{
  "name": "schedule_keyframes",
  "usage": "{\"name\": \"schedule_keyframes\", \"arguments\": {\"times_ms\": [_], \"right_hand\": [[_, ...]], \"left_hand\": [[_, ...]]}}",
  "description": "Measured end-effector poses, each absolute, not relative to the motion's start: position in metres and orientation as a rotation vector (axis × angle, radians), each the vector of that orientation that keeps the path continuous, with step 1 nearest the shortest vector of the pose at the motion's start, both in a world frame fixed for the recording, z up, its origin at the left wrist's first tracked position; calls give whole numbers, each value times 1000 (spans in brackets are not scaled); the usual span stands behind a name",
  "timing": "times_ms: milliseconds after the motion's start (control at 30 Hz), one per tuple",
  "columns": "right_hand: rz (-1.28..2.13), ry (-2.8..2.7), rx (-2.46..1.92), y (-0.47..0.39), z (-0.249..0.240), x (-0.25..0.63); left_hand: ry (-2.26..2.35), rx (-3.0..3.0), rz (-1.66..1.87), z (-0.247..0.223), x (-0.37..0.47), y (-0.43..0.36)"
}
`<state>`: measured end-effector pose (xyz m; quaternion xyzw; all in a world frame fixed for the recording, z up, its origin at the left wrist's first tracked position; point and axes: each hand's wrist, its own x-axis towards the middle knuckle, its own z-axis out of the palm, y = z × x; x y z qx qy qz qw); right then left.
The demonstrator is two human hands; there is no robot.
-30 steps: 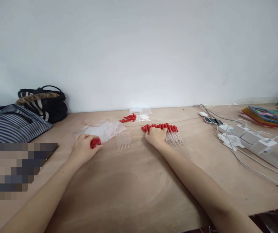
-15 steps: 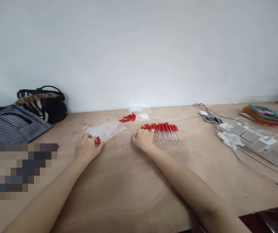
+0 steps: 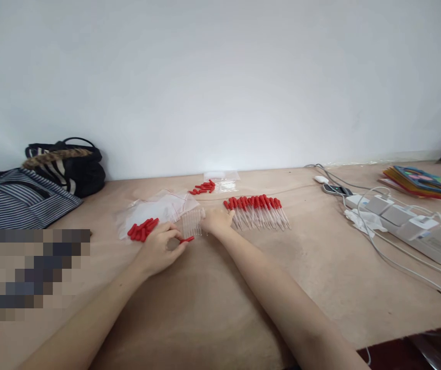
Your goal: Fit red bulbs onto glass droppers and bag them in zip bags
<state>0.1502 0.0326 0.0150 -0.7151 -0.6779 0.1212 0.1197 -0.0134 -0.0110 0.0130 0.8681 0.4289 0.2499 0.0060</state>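
Observation:
My left hand (image 3: 161,248) pinches a red rubber dropper bulb (image 3: 187,240) between thumb and fingertips, just above the table. A pile of loose red bulbs (image 3: 143,229) lies behind it on a clear plastic bag (image 3: 162,206). In front of me, a row of bare clear dropper tubes (image 3: 191,223) lies side by side. At the right end of that row rests my right hand (image 3: 217,222), its fingers curled down and mostly hidden; what they grip cannot be made out. Right of it lies a row of droppers (image 3: 261,210) with red bulbs on their tops.
More red bulbs (image 3: 204,187) and a small bag of thin clear tubes (image 3: 226,184) lie near the wall. On the right are a power strip (image 3: 416,226) with cables, a crumpled tissue (image 3: 364,220) and colourful booklets (image 3: 418,182). Striped and black bags (image 3: 83,167) stand left.
My left hand has moved right and nearer, off the bulb pile, with one red bulb in its fingers. My right hand has shifted slightly left, to the bare tubes.

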Motion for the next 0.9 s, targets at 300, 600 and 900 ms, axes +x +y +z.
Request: {"name": "schedule_keyframes", "arguments": {"times_ms": [300,600,900], "right_hand": [[88,-2179,-1460,-35,5,243],[188,-2088,-1097,-70,-16,263],[26,-2141,-1103,-78,-18,243]], "left_hand": [[1138,2491,670,0,19,-32],[1181,2130,754,-10,35,-34],[1031,1741,916,-12,43,-36]]}}
